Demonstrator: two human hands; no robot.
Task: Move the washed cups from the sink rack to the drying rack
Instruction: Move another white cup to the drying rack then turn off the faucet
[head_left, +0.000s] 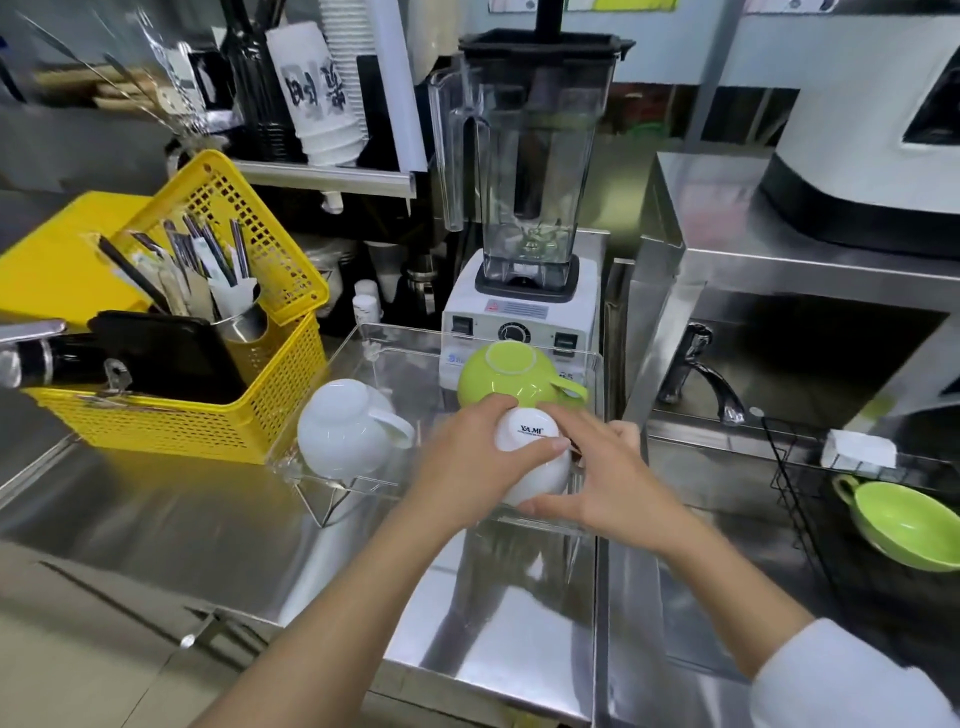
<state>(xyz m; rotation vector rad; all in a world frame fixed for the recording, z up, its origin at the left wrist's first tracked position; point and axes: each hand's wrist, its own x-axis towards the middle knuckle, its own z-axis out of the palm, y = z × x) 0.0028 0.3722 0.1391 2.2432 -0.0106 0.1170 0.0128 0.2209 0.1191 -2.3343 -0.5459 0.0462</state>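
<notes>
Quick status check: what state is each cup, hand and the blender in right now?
White cup: upside down in the clear drying rack, held by both hands.
Left hand: gripping that cup.
Right hand: gripping that cup.
Second white cup: upside down in the rack.
Green cup: upside down in the rack.
Green cup in sink rack: upright, not yet moved.
Blender jar: lid on.

White cup (530, 457), upside down in clear drying rack (592, 364), w/ green cup (506, 376) & 2nd white cup (345, 428) inverted too. Green cup no. 2 (906, 522) upright, tilted, in black sink rack (795, 499).

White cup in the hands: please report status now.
Left hand and right hand both on white cup, upside down over clear rack. Green cup touching behind. One green cup waits in sink rack.
</notes>
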